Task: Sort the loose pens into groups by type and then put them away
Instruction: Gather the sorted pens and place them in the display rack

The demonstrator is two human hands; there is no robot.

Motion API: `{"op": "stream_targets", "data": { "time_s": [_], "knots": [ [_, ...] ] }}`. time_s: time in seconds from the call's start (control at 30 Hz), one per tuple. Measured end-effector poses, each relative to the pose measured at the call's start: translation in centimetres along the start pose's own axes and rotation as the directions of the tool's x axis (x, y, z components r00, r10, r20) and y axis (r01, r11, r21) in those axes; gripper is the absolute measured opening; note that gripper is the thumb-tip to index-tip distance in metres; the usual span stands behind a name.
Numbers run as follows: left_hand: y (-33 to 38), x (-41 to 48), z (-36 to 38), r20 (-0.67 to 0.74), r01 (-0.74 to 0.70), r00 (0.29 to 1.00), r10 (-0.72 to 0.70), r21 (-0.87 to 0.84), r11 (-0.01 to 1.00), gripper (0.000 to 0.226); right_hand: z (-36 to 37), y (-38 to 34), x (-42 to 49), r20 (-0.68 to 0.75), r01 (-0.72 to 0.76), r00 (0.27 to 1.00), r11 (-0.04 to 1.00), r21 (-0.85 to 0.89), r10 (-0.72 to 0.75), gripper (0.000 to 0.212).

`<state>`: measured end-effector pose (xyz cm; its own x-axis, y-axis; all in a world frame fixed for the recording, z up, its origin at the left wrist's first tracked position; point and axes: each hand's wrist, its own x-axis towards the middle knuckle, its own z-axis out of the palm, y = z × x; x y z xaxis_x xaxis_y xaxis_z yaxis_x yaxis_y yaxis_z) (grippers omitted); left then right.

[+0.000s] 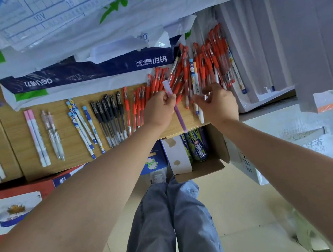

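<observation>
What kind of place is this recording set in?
Probably a stationery shop or its stockroom: wrapped copy paper reams, a big pile of identical red pens on a wooden counter, and stock cartons on the floor.

Blue paper-ream wrapper (pixel 87 72), upside down: "deli", "No.ZF516", "A3", Chinese chars "铭印". White sheet (pixel 39 18) at top: "10V", "15". Other print too blurred to read.
</observation>
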<state>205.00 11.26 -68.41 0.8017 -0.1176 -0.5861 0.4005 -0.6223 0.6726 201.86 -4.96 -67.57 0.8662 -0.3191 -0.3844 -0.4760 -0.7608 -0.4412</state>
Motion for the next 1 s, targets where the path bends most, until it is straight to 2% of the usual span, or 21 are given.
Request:
{"op": "stream_targets", "data": {
  "time_s": [0.13, 0.33, 0.43, 0.53, 0.67, 0.77, 0.87, 1.0],
  "knots": [
    [-0.6, -0.2, -0.9, 0.010, -0.011, 1.000, 0.011, 0.022, 1.000, 0.033, 1.2, -0.9, 1.3, 0.026, -0.035, 0.999, 0.978, -0.206, 0.041, 0.052],
    [-0.6, 0.0, -1.4, 0.037, 0.000, 0.999, 0.000, -0.002, 1.000, 0.034, 1.1, -2.0, 1.7, 0.075, -0.013, 0.997, 0.966, -0.257, 0.033, 0.050],
    [-0.3, 0.2, -1.6, 0.063, 0.009, 0.998, -0.008, -0.021, 1.000, 0.032, 1.0, -1.7, 1.8, 0.094, 0.013, 0.996, 0.985, -0.170, 0.003, 0.029],
    [0.1, 0.2, -2.0, 0.099, 0.087, 0.992, -0.074, -0.131, 0.988, 0.026, 0.4, -1.5, 1.8, 0.149, 0.073, 0.986, 0.997, -0.019, -0.069, 0.013],
    [0.4, 0.0, -2.3, 0.149, 0.223, 0.971, -0.186, -0.299, 0.928, 0.021, -0.4, -1.8, 1.0, 0.233, 0.123, 0.958, 0.976, 0.182, -0.164, 0.021],
    [1.0, -0.6, -2.7, 0.172, 0.294, 0.955, -0.241, -0.457, 0.839, 0.012, -0.5, -2.6, 0.3, 0.425, 0.100, 0.884, 0.966, 0.238, -0.196, 0.021],
    [1.5, -1.5, -3.6, 0.145, 0.283, 0.959, -0.243, -0.508, 0.813, 0.010, -0.2, -4.1, -0.7, 0.547, 0.059, 0.816, 0.967, 0.246, -0.189, 0.025],
    [0.5, -2.5, -5.6, 0.056, 0.248, 0.961, -0.269, -0.598, 0.762, 0.015, 0.6, -6.4, -1.9, 0.573, -0.008, 0.791, 0.934, 0.356, -0.212, 0.010]
  ]
}}
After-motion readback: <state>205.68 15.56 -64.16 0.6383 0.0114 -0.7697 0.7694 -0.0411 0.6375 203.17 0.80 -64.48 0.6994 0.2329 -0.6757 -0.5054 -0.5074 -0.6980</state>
